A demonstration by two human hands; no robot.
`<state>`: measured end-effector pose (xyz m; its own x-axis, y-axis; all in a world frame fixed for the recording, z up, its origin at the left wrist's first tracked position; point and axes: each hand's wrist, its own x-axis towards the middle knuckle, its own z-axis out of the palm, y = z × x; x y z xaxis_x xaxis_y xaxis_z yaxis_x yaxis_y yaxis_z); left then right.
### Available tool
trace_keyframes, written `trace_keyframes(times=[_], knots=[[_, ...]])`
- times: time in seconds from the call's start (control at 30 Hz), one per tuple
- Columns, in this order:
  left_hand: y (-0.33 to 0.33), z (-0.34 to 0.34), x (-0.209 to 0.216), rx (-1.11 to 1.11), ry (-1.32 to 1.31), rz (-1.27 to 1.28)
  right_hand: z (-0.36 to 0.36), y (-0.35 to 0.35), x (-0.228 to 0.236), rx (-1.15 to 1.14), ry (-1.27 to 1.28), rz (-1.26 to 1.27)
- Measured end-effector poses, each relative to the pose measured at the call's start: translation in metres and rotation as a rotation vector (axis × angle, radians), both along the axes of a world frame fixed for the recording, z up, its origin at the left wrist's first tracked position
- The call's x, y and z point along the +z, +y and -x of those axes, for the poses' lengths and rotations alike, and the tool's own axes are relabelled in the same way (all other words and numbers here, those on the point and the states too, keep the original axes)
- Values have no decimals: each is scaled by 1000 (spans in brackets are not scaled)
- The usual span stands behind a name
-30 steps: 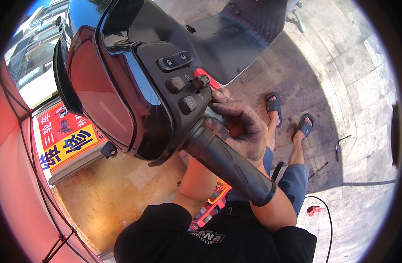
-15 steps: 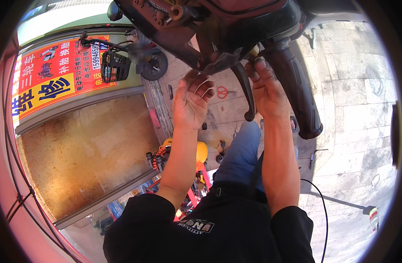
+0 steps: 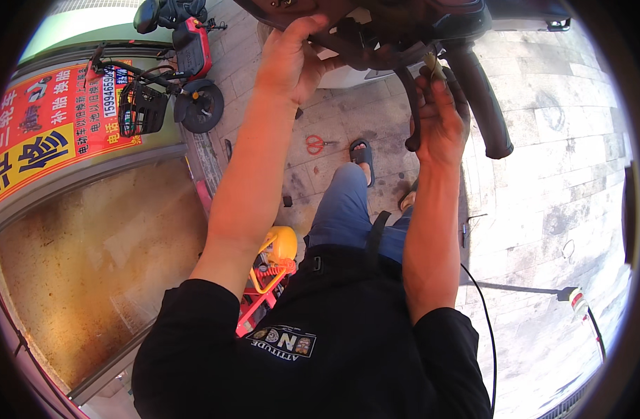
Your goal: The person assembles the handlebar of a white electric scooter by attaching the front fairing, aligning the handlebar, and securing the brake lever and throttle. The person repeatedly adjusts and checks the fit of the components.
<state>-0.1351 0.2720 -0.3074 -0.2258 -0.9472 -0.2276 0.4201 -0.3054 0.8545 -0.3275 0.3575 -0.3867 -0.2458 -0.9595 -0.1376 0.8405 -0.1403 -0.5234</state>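
The dark front panel (image 3: 369, 21) of a scooter hangs over the upper middle, its loose-looking lower edge towards me. My left hand (image 3: 292, 66) grips that panel's left edge, thumb on top and fingers curled underneath, partly hidden. Between the black brake lever (image 3: 411, 115) and the black rubber handlebar grip (image 3: 482, 105), my right hand (image 3: 440, 119) is raised with its fingers bent together. They close at a small yellowish part by the lever's base; what exactly they hold is too small to tell.
Red-handled scissors (image 3: 316, 144) lie on the paving. A red scooter (image 3: 193, 52) with a black basket (image 3: 142, 108) stands at the left by a sign. Near my left elbow are a yellow rounded object (image 3: 283, 244) and a red frame (image 3: 253, 307). A black cable (image 3: 489, 314) runs at the right.
My left hand has gone up and forward from below the panel onto its left edge. The right hand has shifted right and closed its fingers by the lever's base. The view has swung.
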Motion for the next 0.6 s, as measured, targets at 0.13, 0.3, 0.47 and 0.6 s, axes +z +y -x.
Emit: trace_keyframes(times=[0.13, 0.3, 0.47, 0.6], knots=[[-6, -11, 2, -28, -160, 0, -5, 1, -2, -56, -20, 39], [-10, -17, -2, 4, -93, 14, -2, 5, -4, -19, -7, 87], [-19, -17, -3, -106, 23, -63, -1, 4, 8, -57, 105, 64], [-17, -7, -1, -97, 10, 56, -11, 7, 26, -130, 209, -11]])
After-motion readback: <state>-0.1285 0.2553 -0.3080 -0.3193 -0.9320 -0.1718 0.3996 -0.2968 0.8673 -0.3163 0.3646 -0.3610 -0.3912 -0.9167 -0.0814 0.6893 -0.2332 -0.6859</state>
